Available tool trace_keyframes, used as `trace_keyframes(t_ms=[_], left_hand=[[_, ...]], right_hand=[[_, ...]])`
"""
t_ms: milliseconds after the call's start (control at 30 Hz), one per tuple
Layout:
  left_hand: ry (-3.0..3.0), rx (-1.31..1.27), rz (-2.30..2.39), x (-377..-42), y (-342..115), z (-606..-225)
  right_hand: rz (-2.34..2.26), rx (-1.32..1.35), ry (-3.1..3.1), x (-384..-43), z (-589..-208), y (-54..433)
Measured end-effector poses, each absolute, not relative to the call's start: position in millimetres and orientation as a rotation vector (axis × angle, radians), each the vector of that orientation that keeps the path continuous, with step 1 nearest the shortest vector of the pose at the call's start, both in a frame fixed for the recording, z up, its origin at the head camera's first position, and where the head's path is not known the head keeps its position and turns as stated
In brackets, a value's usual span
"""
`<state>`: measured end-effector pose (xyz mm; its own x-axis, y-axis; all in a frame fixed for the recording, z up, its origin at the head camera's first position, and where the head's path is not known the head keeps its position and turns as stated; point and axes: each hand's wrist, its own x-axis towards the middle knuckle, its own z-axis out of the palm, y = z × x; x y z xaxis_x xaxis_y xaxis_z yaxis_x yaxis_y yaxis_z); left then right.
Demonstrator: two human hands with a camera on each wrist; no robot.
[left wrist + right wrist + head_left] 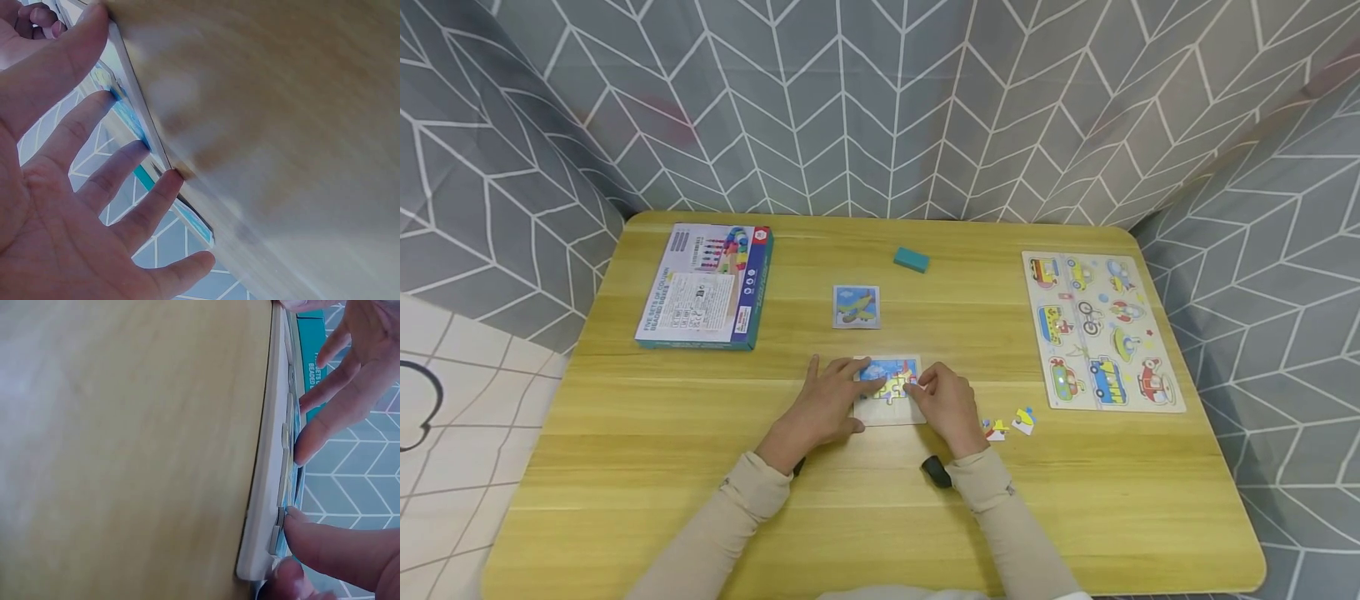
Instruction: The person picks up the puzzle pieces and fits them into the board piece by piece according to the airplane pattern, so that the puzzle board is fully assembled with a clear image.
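Left grip (826, 402), right grip (951, 406) touch puzzle pieces (892, 387) in tray (887, 416).

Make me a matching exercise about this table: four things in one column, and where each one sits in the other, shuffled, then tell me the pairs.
Things:
1. Teal block
2. Vehicle board
3. Loose puzzle pieces
4. Cardboard box

Places:
A. Just beside the right hand, outside the puzzle tray
B. At the left end of the table
C. Near the middle of the table's far side, by the curtain
D. At the right end of the table

Right pairs: 1-C, 2-D, 3-A, 4-B
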<state>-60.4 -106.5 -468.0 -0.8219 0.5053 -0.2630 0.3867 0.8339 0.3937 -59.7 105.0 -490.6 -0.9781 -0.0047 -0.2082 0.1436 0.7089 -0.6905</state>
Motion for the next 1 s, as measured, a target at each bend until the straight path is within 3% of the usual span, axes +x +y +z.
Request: trace_keyframes(t_ms=[1000], left_hand=[[2.667, 0.662, 0.391, -61.1, -101.0, -465.6]], right_hand=[[-1.144, 0.116, 2.717, -63.9, -491.0, 109.7]])
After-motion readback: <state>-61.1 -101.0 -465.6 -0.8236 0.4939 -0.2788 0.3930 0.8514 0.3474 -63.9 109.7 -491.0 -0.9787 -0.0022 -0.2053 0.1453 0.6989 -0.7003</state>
